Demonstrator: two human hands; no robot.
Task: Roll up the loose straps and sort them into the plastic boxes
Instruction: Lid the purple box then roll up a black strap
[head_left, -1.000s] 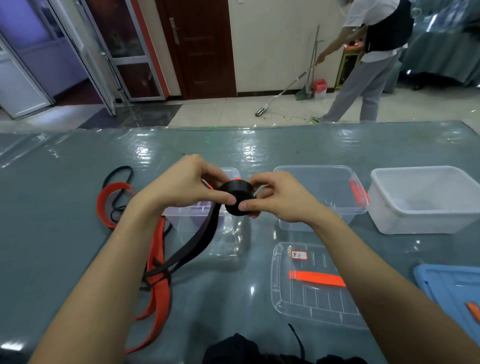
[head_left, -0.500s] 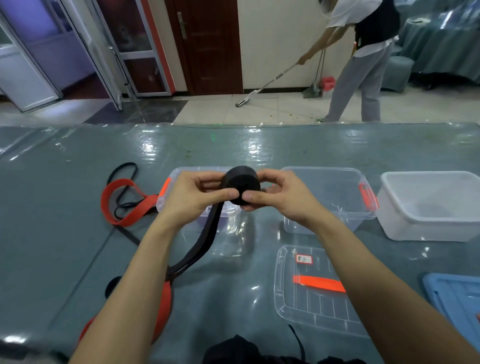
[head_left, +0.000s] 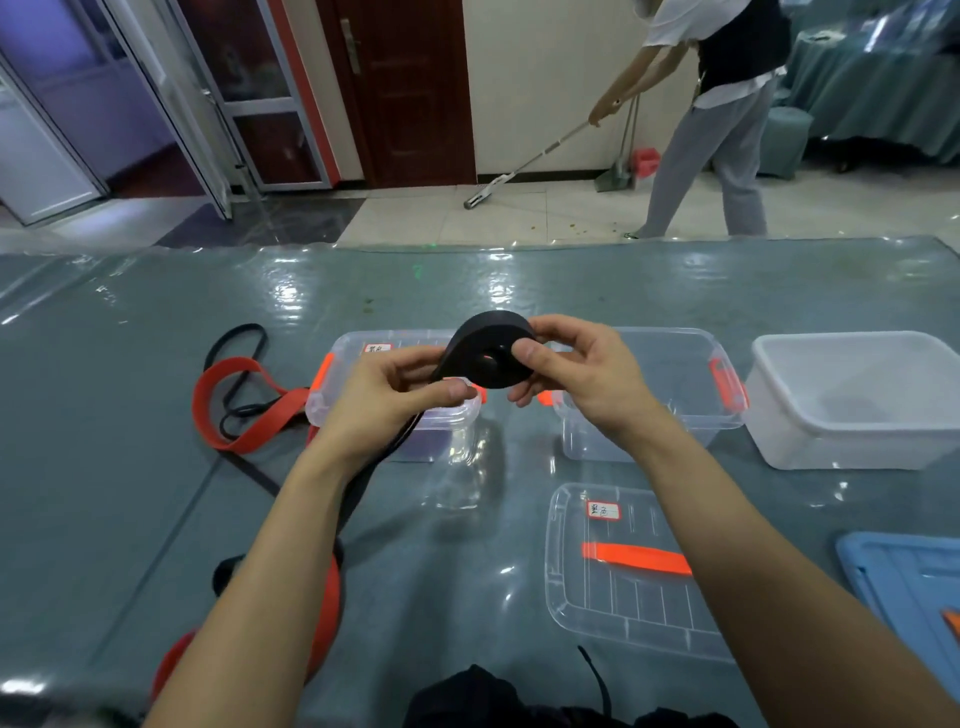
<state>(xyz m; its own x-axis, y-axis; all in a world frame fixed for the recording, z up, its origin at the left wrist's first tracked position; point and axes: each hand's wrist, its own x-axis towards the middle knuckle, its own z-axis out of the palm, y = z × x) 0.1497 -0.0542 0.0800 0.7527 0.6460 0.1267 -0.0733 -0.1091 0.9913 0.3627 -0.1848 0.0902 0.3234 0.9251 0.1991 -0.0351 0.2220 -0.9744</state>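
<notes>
A black strap, wound into a thick roll (head_left: 485, 351), is held in the air above the table. My right hand (head_left: 576, 366) pinches the roll at its right side. My left hand (head_left: 395, 397) grips the loose tail, which runs down under my left forearm. Behind the hands stand two clear boxes with orange latches: the left box (head_left: 340, 400) and the middle box (head_left: 691, 395). A red strap (head_left: 244, 410) and a thin black strap (head_left: 234, 338) lie loose on the left.
A white box (head_left: 852, 400) stands at the right. A clear lid with an orange handle (head_left: 623, 566) lies in front, a blue lid (head_left: 914, 587) at the right edge. Dark fabric (head_left: 498, 696) sits at the near edge. A person sweeps the floor beyond the table.
The roll has grown thicker and has risen a little. More of the tail has been wound in, and the red strap by my left arm has shifted as the tail pulled up.
</notes>
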